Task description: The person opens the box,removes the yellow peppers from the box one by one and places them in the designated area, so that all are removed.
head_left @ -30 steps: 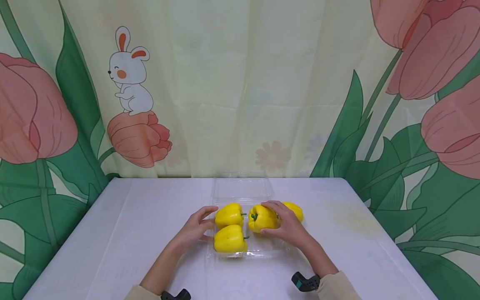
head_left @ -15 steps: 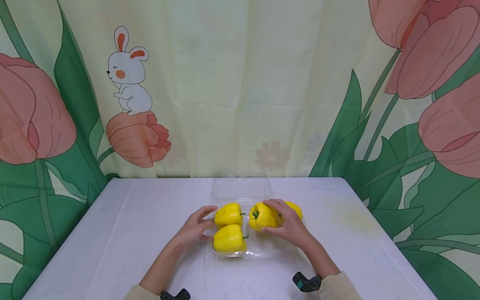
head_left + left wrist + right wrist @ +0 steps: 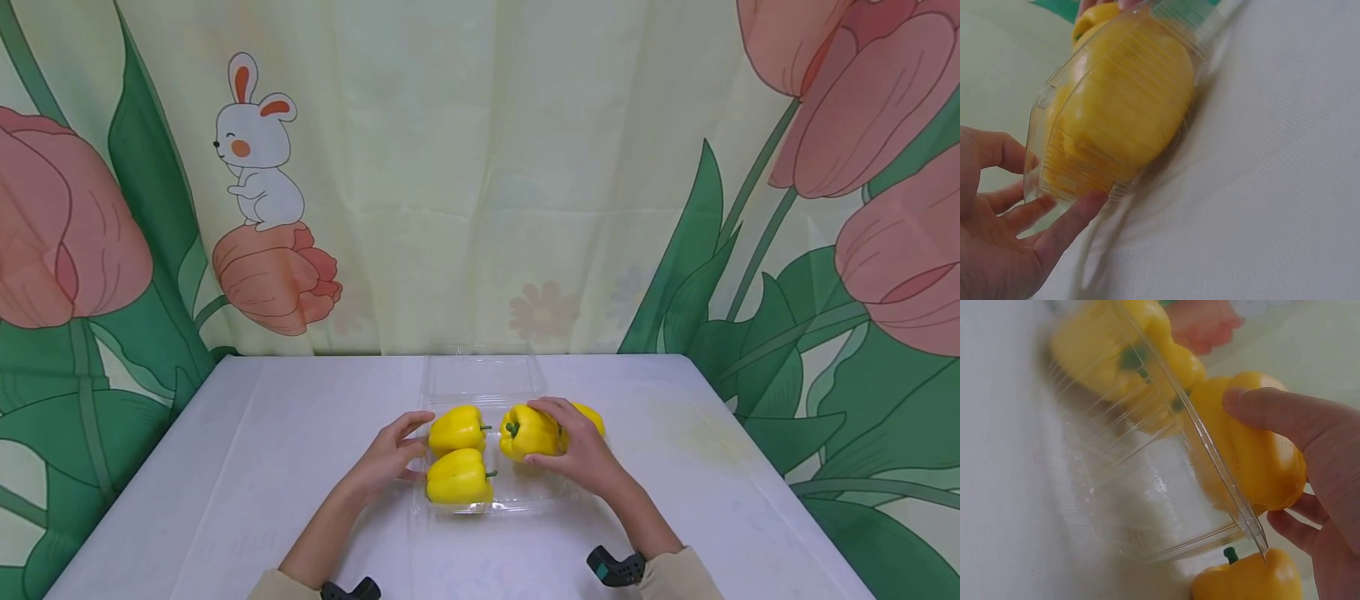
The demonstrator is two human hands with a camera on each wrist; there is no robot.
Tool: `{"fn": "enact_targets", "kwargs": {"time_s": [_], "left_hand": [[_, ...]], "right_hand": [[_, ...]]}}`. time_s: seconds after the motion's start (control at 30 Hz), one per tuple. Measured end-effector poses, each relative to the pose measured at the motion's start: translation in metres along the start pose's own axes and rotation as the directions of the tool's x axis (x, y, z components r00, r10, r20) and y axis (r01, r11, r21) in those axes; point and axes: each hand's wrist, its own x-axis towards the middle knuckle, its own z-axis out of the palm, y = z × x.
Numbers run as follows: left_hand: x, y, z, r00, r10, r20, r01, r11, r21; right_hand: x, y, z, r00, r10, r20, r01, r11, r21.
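A clear plastic clamshell box (image 3: 525, 505) stands with its lid raised at the back. Two yellow bell peppers lie in its left half, a rear pepper (image 3: 456, 430) and a front pepper (image 3: 459, 477), stems to the right. My right hand (image 3: 581, 446) grips another bell pepper (image 3: 525, 432) between thumb and fingers, over the box's right half; in the right wrist view this pepper (image 3: 1254, 444) shows at the rim. My left hand (image 3: 386, 454) touches the box's left end with spread fingertips, its thumb (image 3: 1079, 215) against the ribbed wall.
Another yellow bell pepper (image 3: 592, 417) lies right of the box, partly behind my right hand. The clear lid (image 3: 483, 377) stands near the table's back edge. A white cloth covers the table (image 3: 300, 400); a printed curtain (image 3: 450, 167) hangs behind it.
My right hand and the bell pepper in it have shifted very slightly to the right. My left hand stays at the box's left end.
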Motion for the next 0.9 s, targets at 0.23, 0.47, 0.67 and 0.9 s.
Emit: {"fn": "enact_targets", "kwargs": {"time_s": [0.23,0.47,0.67,0.9], "left_hand": [[0.0,0.0006,-0.0002,1.0,0.004,0.004,-0.004,1.0,-0.001],[0.0017,-0.0007,-0.0005,1.0,-0.001,0.005,0.001,1.0,-0.006],[0.0032,-0.0025,-0.0008,1.0,0.003,0.011,-0.002,1.0,-0.018],[0.0033,-0.0039,-0.0026,0.999,0.026,0.025,-0.025,0.999,-0.042]], "right_hand": [[-0.0004,0.0026,-0.0003,1.0,-0.009,-0.004,0.009,1.0,-0.012],[-0.0025,0.0028,-0.003,1.0,-0.002,-0.008,0.002,1.0,0.018],[-0.0043,0.003,-0.0042,1.0,-0.014,-0.023,0.014,1.0,0.013],[-0.0054,0.0014,-0.0066,1.0,-0.002,-0.029,0.002,1.0,0.016]]}}
